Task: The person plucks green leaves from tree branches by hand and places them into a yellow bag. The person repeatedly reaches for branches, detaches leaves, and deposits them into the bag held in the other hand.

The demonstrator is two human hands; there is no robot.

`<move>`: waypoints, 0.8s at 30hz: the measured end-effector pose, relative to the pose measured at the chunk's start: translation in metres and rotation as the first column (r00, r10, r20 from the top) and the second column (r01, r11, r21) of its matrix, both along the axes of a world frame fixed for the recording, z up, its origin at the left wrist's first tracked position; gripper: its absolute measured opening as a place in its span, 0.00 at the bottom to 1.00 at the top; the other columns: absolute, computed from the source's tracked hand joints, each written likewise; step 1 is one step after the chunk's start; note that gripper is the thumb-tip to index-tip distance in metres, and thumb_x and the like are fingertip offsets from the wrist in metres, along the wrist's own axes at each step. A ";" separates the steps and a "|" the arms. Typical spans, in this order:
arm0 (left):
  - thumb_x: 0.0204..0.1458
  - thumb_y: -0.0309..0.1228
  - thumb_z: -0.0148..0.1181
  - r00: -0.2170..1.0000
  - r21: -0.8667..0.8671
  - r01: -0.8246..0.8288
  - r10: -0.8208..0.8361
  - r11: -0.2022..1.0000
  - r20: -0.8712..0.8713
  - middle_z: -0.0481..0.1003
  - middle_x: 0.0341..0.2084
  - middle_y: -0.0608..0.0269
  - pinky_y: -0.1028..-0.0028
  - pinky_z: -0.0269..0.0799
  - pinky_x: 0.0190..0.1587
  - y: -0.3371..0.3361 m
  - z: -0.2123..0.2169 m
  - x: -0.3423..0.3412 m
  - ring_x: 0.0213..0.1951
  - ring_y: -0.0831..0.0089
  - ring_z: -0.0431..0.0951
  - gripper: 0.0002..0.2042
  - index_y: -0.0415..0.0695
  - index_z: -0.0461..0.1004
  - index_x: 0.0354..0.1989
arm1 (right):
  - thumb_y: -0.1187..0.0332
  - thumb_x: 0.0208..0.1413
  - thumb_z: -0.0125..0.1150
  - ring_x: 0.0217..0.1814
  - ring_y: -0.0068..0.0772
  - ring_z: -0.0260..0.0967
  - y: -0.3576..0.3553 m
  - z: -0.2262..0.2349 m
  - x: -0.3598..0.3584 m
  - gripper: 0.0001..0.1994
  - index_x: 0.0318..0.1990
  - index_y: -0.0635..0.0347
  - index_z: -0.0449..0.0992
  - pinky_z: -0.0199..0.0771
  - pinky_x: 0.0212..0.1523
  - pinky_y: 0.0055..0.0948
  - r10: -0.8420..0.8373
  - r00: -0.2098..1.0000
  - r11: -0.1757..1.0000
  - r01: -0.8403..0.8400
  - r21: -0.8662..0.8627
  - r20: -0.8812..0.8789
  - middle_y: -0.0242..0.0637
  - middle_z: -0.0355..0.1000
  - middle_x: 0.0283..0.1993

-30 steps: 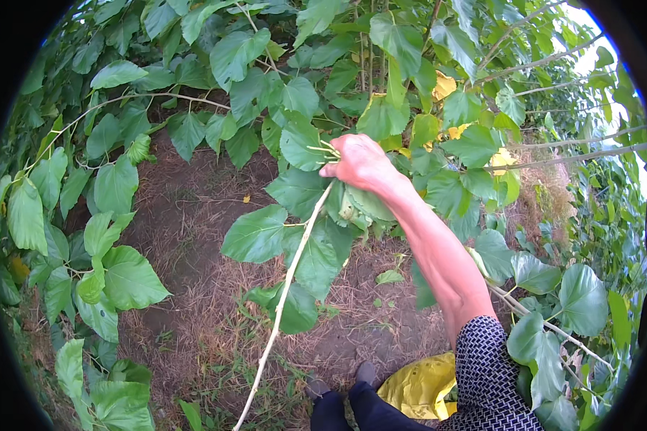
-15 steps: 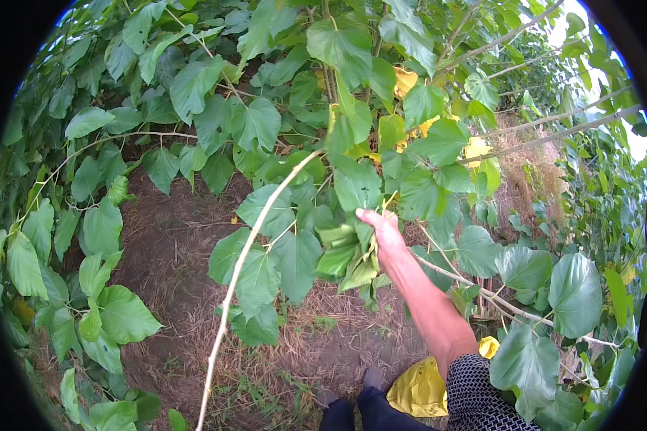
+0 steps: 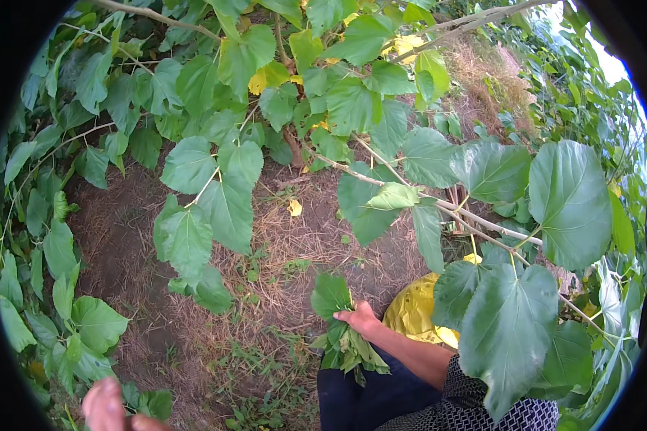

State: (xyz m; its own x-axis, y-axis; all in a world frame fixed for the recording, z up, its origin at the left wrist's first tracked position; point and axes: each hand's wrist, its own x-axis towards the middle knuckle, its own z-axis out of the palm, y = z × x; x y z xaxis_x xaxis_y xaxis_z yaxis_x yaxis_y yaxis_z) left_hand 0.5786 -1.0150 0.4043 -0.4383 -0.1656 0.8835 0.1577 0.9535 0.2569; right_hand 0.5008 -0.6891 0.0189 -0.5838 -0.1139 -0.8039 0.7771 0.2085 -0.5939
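Right hand grips bunched leaves; left hand, blurred, I cannot tell; ground stretches between leafy branches.

The right hand was bare, as was the forearm behind its fingers. Farther back from them came a short black cloth sleeve covered in small white woven-looking dashes. Just below the fingers showed plain dark navy cloth trousers. The left hand, also bare, had blurred fingers.
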 end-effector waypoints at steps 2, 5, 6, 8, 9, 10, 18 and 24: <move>0.55 0.22 0.64 0.886 0.088 0.284 -0.297 0.955 0.358 0.81 0.46 0.43 0.54 0.81 0.47 0.039 -0.040 -0.024 0.44 0.48 0.81 0.18 0.35 0.81 0.55 | 0.69 0.57 0.80 0.41 0.36 0.84 0.029 -0.026 0.026 0.19 0.51 0.72 0.84 0.86 0.44 0.42 -0.034 0.999 0.996 0.035 0.078 -0.008 0.44 0.85 0.42; 0.57 0.41 0.77 0.759 0.222 0.451 -0.502 0.865 0.415 0.79 0.48 0.49 0.61 0.83 0.40 0.117 -0.077 -0.078 0.40 0.57 0.83 0.31 0.41 0.77 0.66 | 0.64 0.57 0.81 0.44 0.36 0.84 0.028 0.005 0.033 0.20 0.51 0.67 0.85 0.86 0.47 0.43 0.181 0.983 0.963 -0.179 0.201 0.009 0.41 0.85 0.45; 0.56 0.43 0.77 0.766 0.206 0.487 -0.529 0.849 0.367 0.78 0.49 0.46 0.61 0.83 0.41 0.142 -0.080 -0.096 0.41 0.54 0.83 0.35 0.39 0.74 0.69 | 0.64 0.58 0.80 0.43 0.36 0.84 0.033 0.007 0.032 0.19 0.51 0.67 0.85 0.86 0.47 0.42 0.208 0.978 0.959 -0.204 0.196 -0.003 0.40 0.85 0.44; 0.58 0.41 0.76 0.771 0.129 0.526 -0.536 0.840 0.344 0.76 0.55 0.39 0.57 0.82 0.49 0.189 -0.071 -0.138 0.50 0.48 0.81 0.36 0.33 0.71 0.71 | 0.65 0.58 0.80 0.42 0.35 0.83 0.049 0.004 0.038 0.18 0.51 0.68 0.85 0.86 0.46 0.41 0.229 0.973 0.961 -0.224 0.159 -0.012 0.40 0.85 0.44; 0.61 0.43 0.72 0.794 0.077 0.530 -0.526 0.845 0.305 0.76 0.53 0.41 0.57 0.82 0.49 0.213 -0.074 -0.161 0.50 0.49 0.81 0.34 0.35 0.72 0.70 | 0.65 0.58 0.80 0.42 0.34 0.83 0.056 0.002 0.043 0.18 0.51 0.68 0.84 0.86 0.46 0.40 0.233 0.972 0.964 -0.228 0.137 -0.018 0.40 0.84 0.43; 0.63 0.46 0.68 0.822 0.010 0.520 -0.503 0.854 0.267 0.76 0.51 0.43 0.56 0.82 0.49 0.241 -0.088 -0.193 0.49 0.50 0.81 0.32 0.36 0.73 0.70 | 0.66 0.59 0.79 0.41 0.34 0.83 0.065 -0.002 0.048 0.18 0.50 0.69 0.84 0.86 0.45 0.40 0.234 0.972 0.966 -0.232 0.112 -0.005 0.40 0.84 0.43; 0.63 0.31 0.60 0.652 0.178 0.487 -0.491 0.855 0.577 0.83 0.26 0.53 0.56 0.82 0.38 0.337 -0.097 -0.359 0.34 0.57 0.88 0.09 0.43 0.85 0.44 | 0.69 0.61 0.77 0.37 0.29 0.82 0.167 0.031 0.051 0.15 0.49 0.71 0.84 0.86 0.43 0.34 -0.087 0.996 0.996 0.087 0.023 -0.028 0.38 0.84 0.40; 0.73 0.38 0.57 0.599 0.569 0.375 -0.659 0.732 0.454 0.81 0.22 0.60 0.68 0.72 0.24 0.318 -0.048 -0.448 0.20 0.69 0.80 0.12 0.43 0.77 0.40 | 0.74 0.64 0.72 0.45 0.26 0.80 0.324 0.042 0.034 0.14 0.55 0.67 0.83 0.83 0.48 0.31 -0.340 0.901 0.926 0.371 0.075 -0.270 0.35 0.84 0.45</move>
